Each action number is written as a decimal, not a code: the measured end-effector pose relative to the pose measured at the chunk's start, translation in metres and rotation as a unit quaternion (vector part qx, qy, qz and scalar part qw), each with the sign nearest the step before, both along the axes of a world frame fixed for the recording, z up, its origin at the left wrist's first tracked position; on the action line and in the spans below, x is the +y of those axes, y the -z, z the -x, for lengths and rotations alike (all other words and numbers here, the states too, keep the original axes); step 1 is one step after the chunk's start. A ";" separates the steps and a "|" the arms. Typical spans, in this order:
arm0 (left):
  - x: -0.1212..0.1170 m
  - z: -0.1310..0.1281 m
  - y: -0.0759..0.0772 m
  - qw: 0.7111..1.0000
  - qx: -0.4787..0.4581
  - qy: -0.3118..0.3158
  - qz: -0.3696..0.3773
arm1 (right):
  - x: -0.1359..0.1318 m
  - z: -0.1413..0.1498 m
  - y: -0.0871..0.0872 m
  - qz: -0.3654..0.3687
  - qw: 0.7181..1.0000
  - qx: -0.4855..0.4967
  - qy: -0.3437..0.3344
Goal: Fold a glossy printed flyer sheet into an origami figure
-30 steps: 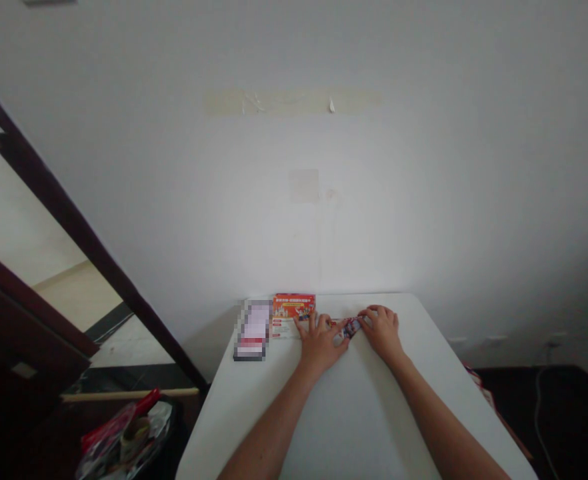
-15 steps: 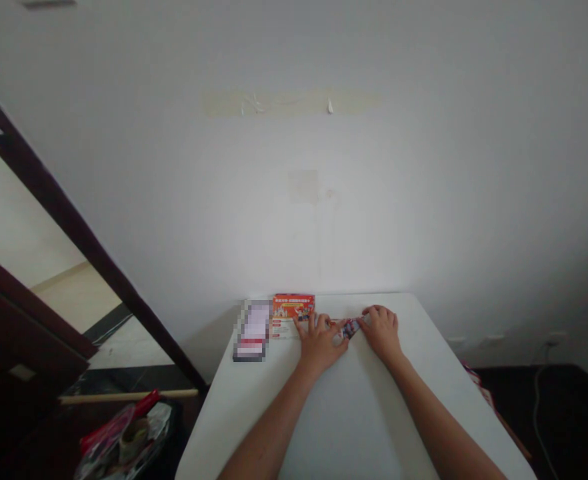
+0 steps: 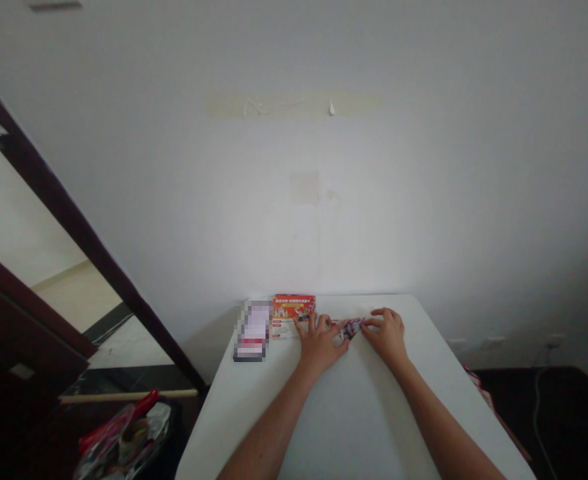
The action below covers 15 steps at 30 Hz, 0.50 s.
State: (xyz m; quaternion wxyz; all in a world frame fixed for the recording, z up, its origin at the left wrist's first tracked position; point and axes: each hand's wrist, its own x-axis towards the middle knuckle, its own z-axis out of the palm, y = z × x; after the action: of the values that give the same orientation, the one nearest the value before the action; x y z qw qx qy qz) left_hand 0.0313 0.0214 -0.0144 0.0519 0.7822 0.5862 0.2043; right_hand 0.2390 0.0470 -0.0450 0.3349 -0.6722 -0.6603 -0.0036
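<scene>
Both my hands rest at the far end of a white table. My left hand lies flat with its fingers spread, pressing down on a printed paper piece that sits between the two hands. My right hand has its fingers bent and pinched on the right end of that small red, blue and white paper. Just left of my left hand lies an orange and white leaflet, and my fingertips touch its near edge.
A phone-sized flat object lies at the table's far left corner. The table stands against a white wall. A dark door frame runs diagonally on the left. A plastic bag with red packaging sits on the floor, lower left.
My right hand has slid slightly to the right along the paper piece. My left hand has stayed in place.
</scene>
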 end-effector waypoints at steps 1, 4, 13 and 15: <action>0.000 0.000 0.000 1.000 -0.003 0.001 0.002 | 0.000 0.001 0.000 0.001 1.000 0.000 0.006; 0.000 0.000 0.000 1.000 -0.008 0.002 0.001 | -0.001 0.001 -0.001 -0.003 1.000 0.002 0.025; 0.001 0.002 0.002 1.000 -0.012 0.005 0.000 | -0.001 0.004 -0.009 0.011 0.996 -0.002 0.084; 0.001 0.002 0.003 1.000 -0.012 0.004 0.000 | -0.001 0.004 -0.010 0.016 0.996 -0.004 0.091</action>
State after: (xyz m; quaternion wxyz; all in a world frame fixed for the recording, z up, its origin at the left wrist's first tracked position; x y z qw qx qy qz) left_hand 0.0297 0.0225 -0.0169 0.0600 0.7822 0.5821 0.2137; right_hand 0.2346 0.0456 -0.0354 0.3194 -0.7346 -0.5981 -0.0262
